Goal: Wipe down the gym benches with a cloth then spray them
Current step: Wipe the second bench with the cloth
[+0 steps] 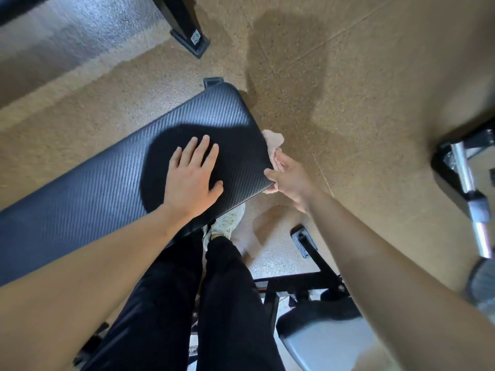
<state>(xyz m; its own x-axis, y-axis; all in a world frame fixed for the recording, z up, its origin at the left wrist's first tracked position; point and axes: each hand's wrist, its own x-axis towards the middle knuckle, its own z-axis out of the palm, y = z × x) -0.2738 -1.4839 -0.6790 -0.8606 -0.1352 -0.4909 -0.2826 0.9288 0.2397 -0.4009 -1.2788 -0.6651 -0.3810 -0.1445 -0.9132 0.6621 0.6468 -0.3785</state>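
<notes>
A black padded gym bench [88, 188] with a ribbed, carbon-weave surface runs from the lower left up to the centre. My left hand [191, 178] lies flat on its top near the end, fingers straight and spread. My right hand [288, 178] is at the bench's right end edge and grips a light pink cloth [273, 141], pressed against that edge. Part of the cloth is hidden behind the bench end and under my palm. No spray bottle shows.
My legs in black trousers and a pale shoe [227, 223] stand right against the bench. A second bench with a grey pad [329, 344] and black frame sits at lower right. A black machine with a chrome bar [466, 183] stands right; a black rack foot [190, 36] at top.
</notes>
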